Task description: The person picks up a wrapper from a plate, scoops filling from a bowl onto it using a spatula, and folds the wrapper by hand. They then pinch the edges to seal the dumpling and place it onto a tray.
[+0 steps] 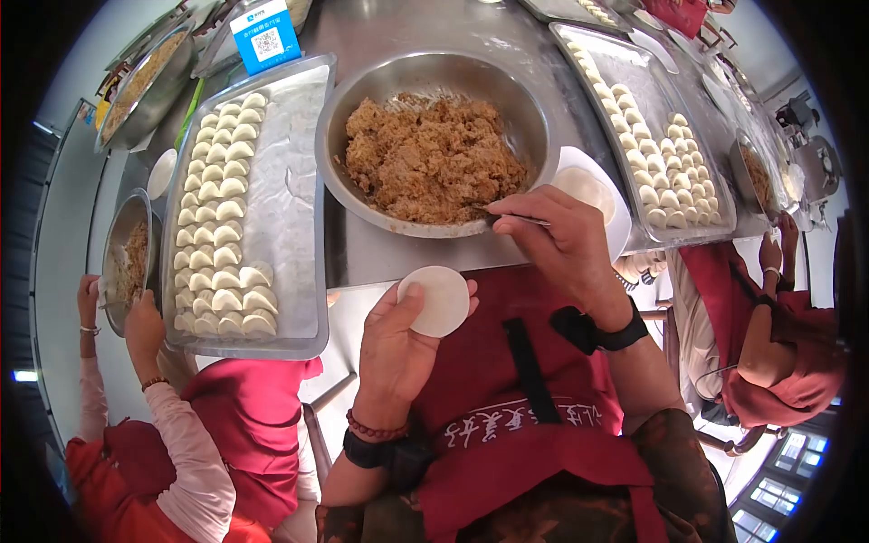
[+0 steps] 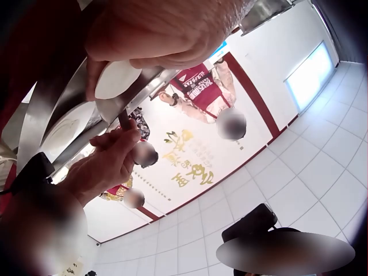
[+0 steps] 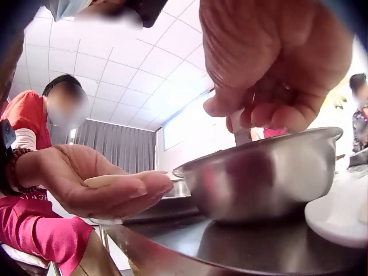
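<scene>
My left hand (image 1: 391,348) holds a round white dough wrapper (image 1: 444,303) in front of the big steel bowl (image 1: 425,226), its thumb over the wrapper's edge. Brown crumbly filling (image 1: 430,158) lies in the bowl. At the bowl's near right rim, my right hand (image 1: 575,244) grips a thin metal utensil (image 1: 529,220), whose tip is at the filling. The right wrist view has the wrapper (image 3: 121,179) lying along the left fingers, beside the bowl (image 3: 259,178). In the left wrist view the right hand (image 2: 106,164) pinches the utensil's handle (image 2: 125,119).
A tray (image 1: 308,308) with rows of folded dumplings stands left of the bowl, another tray (image 1: 670,237) at the right. A white plate (image 1: 615,240) with wrappers sits beside the bowl. People in red aprons work on both sides; a blue code sign (image 1: 265,36) stands behind the left tray.
</scene>
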Demonstrator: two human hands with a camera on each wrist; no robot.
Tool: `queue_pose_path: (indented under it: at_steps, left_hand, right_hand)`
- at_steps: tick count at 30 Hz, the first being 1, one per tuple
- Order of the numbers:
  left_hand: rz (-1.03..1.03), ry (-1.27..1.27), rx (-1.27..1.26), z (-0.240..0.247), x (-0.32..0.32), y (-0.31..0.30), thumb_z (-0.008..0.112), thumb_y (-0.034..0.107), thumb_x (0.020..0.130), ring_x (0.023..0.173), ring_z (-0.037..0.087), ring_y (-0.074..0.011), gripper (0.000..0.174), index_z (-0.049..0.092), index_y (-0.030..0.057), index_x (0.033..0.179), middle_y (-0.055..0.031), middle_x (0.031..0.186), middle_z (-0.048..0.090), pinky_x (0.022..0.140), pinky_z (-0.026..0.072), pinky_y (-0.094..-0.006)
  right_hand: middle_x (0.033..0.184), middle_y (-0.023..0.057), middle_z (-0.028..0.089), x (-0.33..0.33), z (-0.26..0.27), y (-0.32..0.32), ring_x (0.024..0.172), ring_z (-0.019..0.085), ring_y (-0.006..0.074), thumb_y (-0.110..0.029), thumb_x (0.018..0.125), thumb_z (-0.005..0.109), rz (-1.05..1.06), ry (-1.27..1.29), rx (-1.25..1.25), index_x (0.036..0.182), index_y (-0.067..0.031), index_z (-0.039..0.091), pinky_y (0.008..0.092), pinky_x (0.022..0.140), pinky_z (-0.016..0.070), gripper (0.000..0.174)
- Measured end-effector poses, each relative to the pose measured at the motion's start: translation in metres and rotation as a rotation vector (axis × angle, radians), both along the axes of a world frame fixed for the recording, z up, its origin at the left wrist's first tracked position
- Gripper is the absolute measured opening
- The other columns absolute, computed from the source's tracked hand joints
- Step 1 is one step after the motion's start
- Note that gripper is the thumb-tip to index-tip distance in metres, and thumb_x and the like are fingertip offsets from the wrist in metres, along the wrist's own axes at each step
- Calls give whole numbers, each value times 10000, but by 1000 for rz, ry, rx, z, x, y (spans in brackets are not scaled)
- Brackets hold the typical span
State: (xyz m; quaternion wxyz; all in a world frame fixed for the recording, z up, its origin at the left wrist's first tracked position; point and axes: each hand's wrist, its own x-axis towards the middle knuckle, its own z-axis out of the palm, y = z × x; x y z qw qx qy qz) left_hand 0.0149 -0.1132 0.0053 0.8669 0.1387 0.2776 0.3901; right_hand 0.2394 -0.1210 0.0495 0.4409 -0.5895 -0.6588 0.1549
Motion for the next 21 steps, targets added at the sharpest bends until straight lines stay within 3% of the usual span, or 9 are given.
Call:
queue_pose_path:
  at_steps: [5, 6, 9, 21]
  left_hand:
    - [26, -40, -40, 0, -4, 3, 523, 126, 1002, 1165, 595, -433, 299, 519, -90, 1210, -256, 1186, 613, 1040, 473, -581]
    - [22, -50, -34, -2, -4, 3, 516, 129, 1005, 1168, 592, -435, 300, 518, -93, 1207, -257, 1186, 611, 1044, 468, -585]
    - [7, -41, -45, 0, -1, 2, 490, 162, 1020, 1179, 583, -438, 322, 514, -95, 1212, -260, 1200, 605, 1048, 464, -587]
    - [8, -59, -70, 1, 0, 4, 467, 194, 1033, 1197, 569, -447, 355, 511, -108, 1216, -269, 1207, 607, 1052, 459, -588]
  right_hand:
    - [890, 66, 718, 7, 35, -4, 713, 640, 130, -145, 876, 736, -68, 133, 34, 981, -40, 741, 268, 635, 509, 148]
    - [899, 40, 724, 9, 46, -4, 687, 608, 74, -183, 909, 710, -142, 241, -89, 1013, -36, 749, 233, 603, 491, 184]
    - [879, 34, 718, 21, 45, 20, 669, 590, 64, -218, 936, 680, -197, 245, -6, 1049, -31, 745, 211, 580, 471, 228]
    - [857, 47, 717, 35, 11, 91, 704, 624, 95, -350, 935, 671, -61, 313, -227, 1083, -41, 739, 246, 660, 512, 349]
